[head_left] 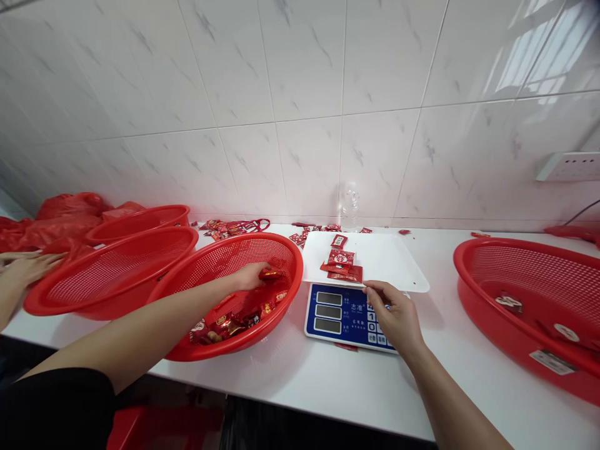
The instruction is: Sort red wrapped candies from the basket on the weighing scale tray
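My left hand [253, 276] reaches into the middle red plastic basket [300, 265], its fingers closed on a small red snack packet [270, 274]. Below that hand, several red and gold packets [232, 326] lie in the basket. My right hand [396, 312] is over the keypad of a blue digital scale [347, 322]. Its thumb and forefinger are pinched at the front rim of the white scale tray [394, 262]; what is between them, if anything, I cannot make out. On the tray, several red packets [341, 257] lie close to the fingertips.
Two more red baskets [117, 275] and red plastic bags [70, 212] stand at left, near another person's hand [23, 269]. Loose red packets [225, 228] and a clear bottle [350, 206] are along the wall. Another red basket [525, 312] stands at right.
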`<state>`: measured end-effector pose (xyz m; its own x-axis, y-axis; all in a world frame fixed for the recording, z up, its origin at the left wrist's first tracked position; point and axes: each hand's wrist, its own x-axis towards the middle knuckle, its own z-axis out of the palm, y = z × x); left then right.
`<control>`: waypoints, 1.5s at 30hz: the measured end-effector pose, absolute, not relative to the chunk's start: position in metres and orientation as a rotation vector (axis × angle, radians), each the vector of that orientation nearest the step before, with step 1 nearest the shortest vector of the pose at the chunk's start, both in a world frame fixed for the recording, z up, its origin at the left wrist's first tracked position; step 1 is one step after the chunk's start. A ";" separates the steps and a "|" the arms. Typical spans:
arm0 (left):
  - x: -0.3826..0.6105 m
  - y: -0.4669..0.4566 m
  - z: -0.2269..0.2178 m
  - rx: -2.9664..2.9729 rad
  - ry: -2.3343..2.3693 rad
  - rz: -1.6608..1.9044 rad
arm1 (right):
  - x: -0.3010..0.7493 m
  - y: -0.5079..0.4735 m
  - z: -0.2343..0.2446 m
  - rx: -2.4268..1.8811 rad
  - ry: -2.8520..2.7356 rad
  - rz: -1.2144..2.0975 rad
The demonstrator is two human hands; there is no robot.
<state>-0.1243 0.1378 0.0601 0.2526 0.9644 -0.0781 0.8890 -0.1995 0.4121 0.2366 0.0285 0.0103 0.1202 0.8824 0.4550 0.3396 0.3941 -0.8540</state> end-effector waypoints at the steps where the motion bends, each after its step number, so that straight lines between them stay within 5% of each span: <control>1: -0.125 0.138 0.059 2.178 1.681 0.252 | 0.236 0.029 0.011 -1.161 -1.455 0.570; 8: -0.135 0.146 0.067 2.207 1.701 0.235 | 0.236 0.030 0.011 -1.142 -1.460 0.598; 16: -0.067 0.152 0.115 2.248 1.767 0.932 | 0.234 0.030 0.010 -1.127 -1.451 0.623; 25: 0.042 0.144 0.106 2.641 1.306 0.309 | 0.234 0.033 0.010 -1.104 -1.450 0.602; 45: 0.077 0.204 0.091 2.644 1.348 0.151 | 0.231 0.034 0.015 -1.038 -1.489 0.556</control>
<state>0.0768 0.2044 0.0910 0.5863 0.8100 0.0133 0.7928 -0.5771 0.1960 0.2311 0.0340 0.0149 0.0736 0.8444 0.5307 0.2895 0.4912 -0.8216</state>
